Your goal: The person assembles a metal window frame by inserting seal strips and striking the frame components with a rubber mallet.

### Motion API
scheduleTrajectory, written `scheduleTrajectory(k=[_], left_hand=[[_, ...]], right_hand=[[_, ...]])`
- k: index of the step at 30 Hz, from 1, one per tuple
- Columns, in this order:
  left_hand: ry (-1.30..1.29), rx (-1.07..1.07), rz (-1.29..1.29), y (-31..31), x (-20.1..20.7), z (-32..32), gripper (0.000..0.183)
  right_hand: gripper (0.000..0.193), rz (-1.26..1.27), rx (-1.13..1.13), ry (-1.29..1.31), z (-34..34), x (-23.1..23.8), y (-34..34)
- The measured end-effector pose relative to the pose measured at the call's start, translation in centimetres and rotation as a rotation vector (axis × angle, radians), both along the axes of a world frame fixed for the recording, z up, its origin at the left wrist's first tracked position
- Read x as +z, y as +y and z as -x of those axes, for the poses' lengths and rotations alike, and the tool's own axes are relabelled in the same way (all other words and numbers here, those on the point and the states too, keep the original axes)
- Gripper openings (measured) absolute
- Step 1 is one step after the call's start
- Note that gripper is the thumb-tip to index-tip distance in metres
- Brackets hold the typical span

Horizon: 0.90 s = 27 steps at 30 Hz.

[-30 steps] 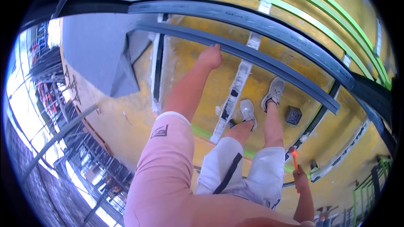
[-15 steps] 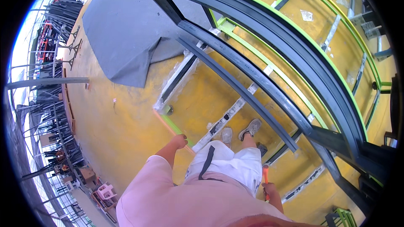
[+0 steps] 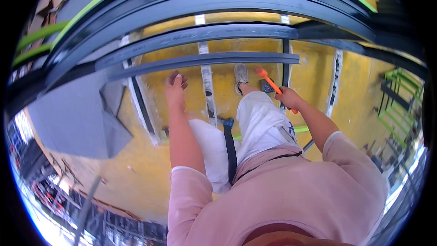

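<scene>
My right hand [image 3: 287,98] is closed round the handle of an orange mallet [image 3: 272,85], its rounded head pointing up and left over the floor. My left hand [image 3: 176,85] holds nothing; its fingers are loosely bent and apart. It hovers just short of a loose dark grey profile bar [image 3: 218,58], with a small gap apparent between them. That bar lies across white-wrapped crosspieces [image 3: 207,82] of a low rack. Beyond it stands a large dark grey frame [image 3: 218,0] with several parallel rails.
A grey sheet [image 3: 73,114] spreads over the yellow floor at left. Green metal rack parts [image 3: 396,105] stand at right. A small dark block [image 3: 266,86] lies by my shoe. A green-edged rail runs along the frame's far side.
My view and body have turned to face the frame. My left hand has left the rack's green end bar and reached toward the grey bar. The mallet has come up in front of me.
</scene>
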State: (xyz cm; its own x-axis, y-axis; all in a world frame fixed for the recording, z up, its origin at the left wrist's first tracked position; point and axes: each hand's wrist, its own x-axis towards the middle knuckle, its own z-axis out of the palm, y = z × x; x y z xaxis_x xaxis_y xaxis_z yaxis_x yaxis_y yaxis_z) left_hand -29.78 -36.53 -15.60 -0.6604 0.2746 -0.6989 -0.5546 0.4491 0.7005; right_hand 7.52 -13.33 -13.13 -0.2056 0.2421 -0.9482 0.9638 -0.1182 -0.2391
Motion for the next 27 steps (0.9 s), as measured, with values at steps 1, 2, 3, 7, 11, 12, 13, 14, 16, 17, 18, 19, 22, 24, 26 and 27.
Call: scheduleTrajectory(k=[1, 2, 3, 7, 11, 12, 13, 14, 16, 17, 18, 19, 22, 24, 26, 27], left_hand=[[-0.024, -0.046, 0.000, 1.0, -0.8, 0.1, 0.040], [-0.043, -0.089, 0.009, 1.4, -1.5, 0.3, 0.040], [-0.075, -0.162, 0.025, 1.3, -2.8, 0.0, 0.040], [-0.206, -0.438, 0.098, -0.3, -8.4, -2.7, 0.038], [-0.320, -0.693, 0.187, -2.0, -11.5, -2.0, 0.039], [-0.310, -0.765, 0.196, -2.3, -12.9, -1.6, 0.039], [-0.299, -0.833, 0.204, -2.6, -14.3, -1.0, 0.040], [-0.257, -0.854, 0.223, -2.2, -16.0, -0.4, 0.040], [-0.169, -0.917, 0.287, -3.3, -18.1, 3.5, 0.040], [-0.146, -0.886, 0.262, -3.6, -19.2, 5.4, 0.040], [-0.121, -0.850, 0.231, -3.7, -20.3, 7.2, 0.040], [-0.114, -0.831, 0.262, -3.6, -21.0, 8.8, 0.040], [-0.350, -0.776, 0.397, -4.8, -25.9, 11.2, 0.044], [-0.549, -0.578, 0.443, -6.2, -29.7, 11.4, 0.049], [-0.712, -0.210, 0.396, -7.4, -33.3, 8.7, 0.056], [-0.693, 0.043, 0.273, -7.1, -35.3, 7.5, 0.058]], right_hand=[[0.034, -0.033, -0.002, -0.025, -0.6, -1.0, 0.0], [0.036, -0.055, 0.000, -0.048, -1.4, -2.4, -0.7], [0.037, -0.073, 0.013, -0.063, -1.8, -3.2, -1.7], [0.039, -0.064, -0.286, -0.121, -2.1, -4.4, -4.7], [0.039, -0.126, -0.653, -0.097, -1.0, -7.8, -8.5], [0.039, -0.152, -0.741, -0.079, -0.9, -8.5, -9.3], [0.037, -0.185, -0.784, -0.068, -0.6, -9.8, -11.2], [0.039, -0.208, -0.762, -0.077, -0.2, -10.8, -11.3], [0.045, -0.228, -0.743, -0.100, 1.4, -12.3, -13.6], [0.045, -0.289, -0.642, -0.118, 1.3, -13.9, -14.7], [0.046, -0.352, -0.536, -0.134, 1.3, -16.0, -15.3], [0.046, -0.418, -0.428, -0.149, 1.1, -18.3, -15.4], [0.045, -0.410, -0.536, -0.201, 0.3, -25.3, -15.4], [0.043, -0.438, -0.473, -0.193, -1.4, -27.3, -13.7], [0.042, -0.451, -0.403, -0.195, -3.9, -29.8, -12.3], [0.042, -0.455, -0.357, -0.202, -5.9, -30.9, -11.7]])
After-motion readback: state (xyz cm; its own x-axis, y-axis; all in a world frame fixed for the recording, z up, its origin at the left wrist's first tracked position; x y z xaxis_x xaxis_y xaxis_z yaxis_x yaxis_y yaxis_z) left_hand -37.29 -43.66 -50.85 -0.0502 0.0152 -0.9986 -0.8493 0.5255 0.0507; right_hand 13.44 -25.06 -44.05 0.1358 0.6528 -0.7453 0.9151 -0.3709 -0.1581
